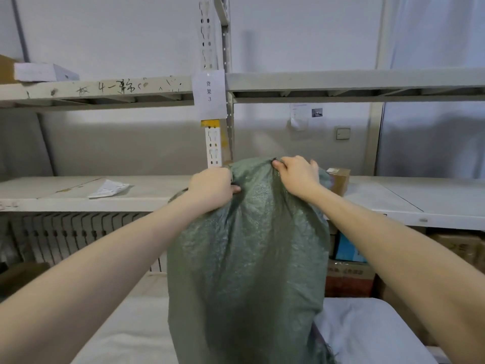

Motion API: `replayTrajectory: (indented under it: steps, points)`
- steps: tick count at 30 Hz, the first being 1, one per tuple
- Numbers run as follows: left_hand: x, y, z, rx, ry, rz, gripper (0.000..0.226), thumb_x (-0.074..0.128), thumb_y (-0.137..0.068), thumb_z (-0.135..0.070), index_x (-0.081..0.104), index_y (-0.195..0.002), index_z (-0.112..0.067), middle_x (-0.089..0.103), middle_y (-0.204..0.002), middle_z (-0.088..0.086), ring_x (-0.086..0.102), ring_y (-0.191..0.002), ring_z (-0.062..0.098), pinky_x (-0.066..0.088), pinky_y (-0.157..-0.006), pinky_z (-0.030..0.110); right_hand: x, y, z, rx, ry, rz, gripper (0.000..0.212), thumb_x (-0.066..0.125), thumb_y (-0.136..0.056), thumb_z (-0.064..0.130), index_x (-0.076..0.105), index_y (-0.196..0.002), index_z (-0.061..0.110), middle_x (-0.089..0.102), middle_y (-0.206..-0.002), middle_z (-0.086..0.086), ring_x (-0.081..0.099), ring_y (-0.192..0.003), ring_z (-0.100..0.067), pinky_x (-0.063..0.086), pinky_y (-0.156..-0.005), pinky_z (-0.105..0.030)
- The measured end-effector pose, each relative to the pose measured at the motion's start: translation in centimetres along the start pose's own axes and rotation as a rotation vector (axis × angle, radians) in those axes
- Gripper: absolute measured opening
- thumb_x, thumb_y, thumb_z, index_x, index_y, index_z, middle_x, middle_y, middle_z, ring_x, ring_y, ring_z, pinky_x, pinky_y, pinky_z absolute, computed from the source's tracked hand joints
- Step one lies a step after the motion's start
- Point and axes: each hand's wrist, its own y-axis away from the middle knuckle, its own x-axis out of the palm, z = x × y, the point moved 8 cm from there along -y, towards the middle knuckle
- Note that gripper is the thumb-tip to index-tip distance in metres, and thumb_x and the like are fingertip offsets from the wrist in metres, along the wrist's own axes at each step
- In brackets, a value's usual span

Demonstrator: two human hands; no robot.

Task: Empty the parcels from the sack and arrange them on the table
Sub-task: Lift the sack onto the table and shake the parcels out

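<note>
A green woven sack [249,258] hangs upright in front of me, lifted high above the white table [126,334]. My left hand [212,186] clutches the sack's top edge at the left. My right hand [296,174] is clenched on the same top edge at the right. The sack's lower end drops out of view at the bottom, and its frayed edge shows near the table. No parcel is visible coming out of it, and what it holds is hidden.
Grey metal shelving [105,193] runs behind the sack. A brown carton [339,179] sits on the middle shelf at the right, a crumpled paper [107,189] at the left. Boxes [349,271] are stacked under the right shelf. A white box [44,72] lies on the top shelf.
</note>
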Motion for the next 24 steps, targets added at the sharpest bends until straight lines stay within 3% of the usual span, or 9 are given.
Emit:
replayTrajectory:
  steps: [2,4,7,10,12,14,17,19,24]
  points:
    - [-0.2,-0.7,0.4,-0.058,0.045,-0.065,0.026,0.051,-0.097,-0.036,0.052,-0.088,-0.012,0.061,-0.093,0.009,0.053,-0.08,0.027,0.043,-0.065,0.034,0.6,-0.2,0.3,0.076,-0.094,0.034,0.044,0.031,-0.103,0.042,0.044,-0.066,0.022,0.06,-0.087,-0.007,0.056,-0.098,-0.031,0.029,-0.106,-0.055]
    - [-0.3,-1.8,1.8,-0.165,0.159,-0.102,0.025,0.052,-0.097,-0.034,0.052,-0.086,-0.012,0.06,-0.09,0.008,0.054,-0.08,0.028,0.042,-0.064,0.033,0.7,-0.8,0.5,0.143,-0.236,0.042,0.044,0.033,-0.102,0.042,0.04,-0.062,0.025,0.053,-0.074,-0.003,0.055,-0.087,-0.03,0.041,-0.09,-0.045]
    - [-0.5,-3.9,3.7,-0.34,0.473,-0.171,0.023,0.055,-0.095,-0.033,0.061,-0.098,-0.012,0.065,-0.1,0.009,0.06,-0.09,0.03,0.046,-0.071,0.034,0.1,-2.6,0.7,0.241,-0.454,0.033,0.043,0.036,-0.103,0.037,0.04,-0.063,0.021,0.05,-0.07,-0.004,0.051,-0.083,-0.026,0.036,-0.072,-0.034]
    - [-2.1,-6.2,4.0,-0.4,0.847,-0.337,0.022,0.057,-0.093,-0.024,0.068,-0.108,-0.013,0.068,-0.109,0.01,0.061,-0.1,0.03,0.042,-0.073,0.029,-0.4,-5.2,1.3,0.344,-0.765,-0.012,0.04,0.036,-0.104,0.034,0.062,-0.093,0.006,0.061,-0.1,-0.017,0.056,-0.1,-0.028,0.042,-0.088,-0.034]
    - [-4.7,-7.1,3.9,-0.389,1.028,-0.491,0.018,0.055,-0.093,-0.016,0.071,-0.1,-0.012,0.069,-0.101,0.01,0.062,-0.096,0.027,0.038,-0.071,0.025,-1.4,-6.9,2.6,0.367,-1.035,-0.054,0.039,0.037,-0.104,0.032,0.06,-0.115,0.003,0.061,-0.115,-0.013,0.055,-0.11,-0.026,0.041,-0.097,-0.031]
    - [-7.9,-7.8,3.5,-0.3,1.083,-0.644,0.016,0.052,-0.094,-0.012,0.068,-0.09,-0.012,0.066,-0.089,0.008,0.058,-0.085,0.02,0.035,-0.067,0.025,-3.1,-9.0,3.8,0.336,-1.3,-0.079,0.032,0.039,-0.104,0.03,0.061,-0.109,0.008,0.062,-0.122,-0.014,0.056,-0.116,-0.028,0.042,-0.105,-0.037]
    - [-10.0,-7.2,2.2,-0.143,1.08,-0.806,0.017,0.051,-0.091,-0.008,0.059,-0.078,-0.014,0.061,-0.078,0.005,0.051,-0.074,0.016,0.034,-0.062,0.026,-4.4,-10.2,3.7,0.294,-1.572,-0.091,0.027,0.04,-0.104,0.026,0.061,-0.099,0.01,0.063,-0.123,-0.019,0.059,-0.115,-0.031,0.045,-0.103,-0.044]
    - [-8.2,-6.8,1.3,-0.114,1.049,-0.796,0.015,0.05,-0.09,-0.007,0.056,-0.078,-0.014,0.06,-0.077,0.007,0.05,-0.074,0.018,0.033,-0.063,0.026,-3.1,-9.0,2.1,0.346,-1.583,-0.091,0.028,0.041,-0.103,0.026,0.062,-0.106,0.007,0.064,-0.12,-0.017,0.06,-0.113,-0.03,0.046,-0.103,-0.044]
    - [-3.2,-5.9,-1.3,-0.106,0.848,-0.46,0.018,0.048,-0.094,-0.016,0.063,-0.101,-0.009,0.062,-0.094,0.005,0.054,-0.089,0.023,0.036,-0.071,0.026,1.7,-3.7,-1.9,0.598,-1.51,-0.043,0.036,0.049,-0.099,0.033,0.062,-0.117,0.005,0.066,-0.117,-0.015,0.062,-0.11,-0.03,0.048,-0.101,-0.042]
